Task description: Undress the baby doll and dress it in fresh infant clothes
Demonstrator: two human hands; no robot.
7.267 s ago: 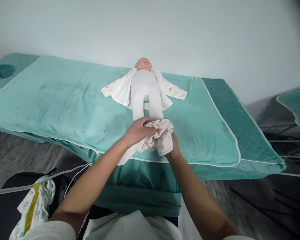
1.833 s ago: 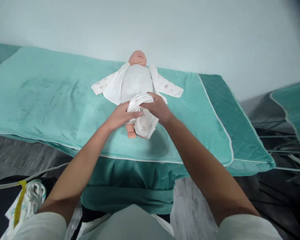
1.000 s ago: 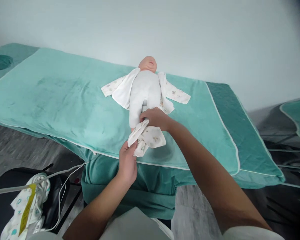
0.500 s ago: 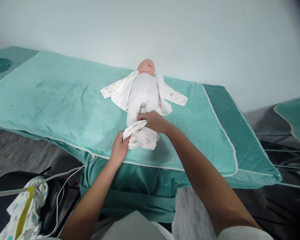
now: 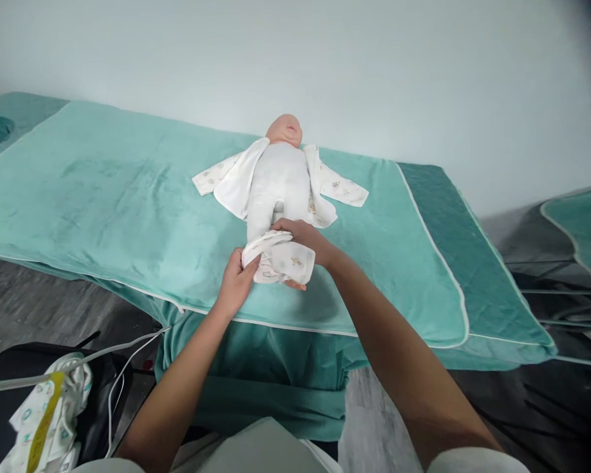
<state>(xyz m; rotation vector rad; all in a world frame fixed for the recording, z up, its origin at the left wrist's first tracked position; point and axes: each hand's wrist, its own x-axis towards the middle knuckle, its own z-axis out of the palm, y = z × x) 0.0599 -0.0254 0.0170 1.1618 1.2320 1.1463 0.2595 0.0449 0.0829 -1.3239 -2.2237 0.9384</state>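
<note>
A baby doll [image 5: 280,174] lies on its back on a green covered bed, its head toward the wall. It has an unfastened white printed baby jacket [image 5: 343,190] spread to both sides of its body. White printed baby trousers [image 5: 291,259] are bunched around the doll's lower legs. My left hand [image 5: 237,279] grips the waistband on the left, thumb on top. My right hand [image 5: 305,240] is closed on the waistband's upper right edge, its fingers partly hidden by the cloth and legs. A doll's foot [image 5: 295,285] sticks out below the cloth.
The green bed cover [image 5: 128,177] stretches to both sides, with a white-piped front edge. A black chair [image 5: 96,407] at lower left holds patterned baby cloth [image 5: 44,420] with a yellow band. White cables [image 5: 123,345] run past the chair. Another green bed [image 5: 584,230] stands at right.
The trousers' waistband has been drawn a little further up the doll's legs by both hands. A doll's foot now shows more clearly below the cloth. The view has shifted slightly.
</note>
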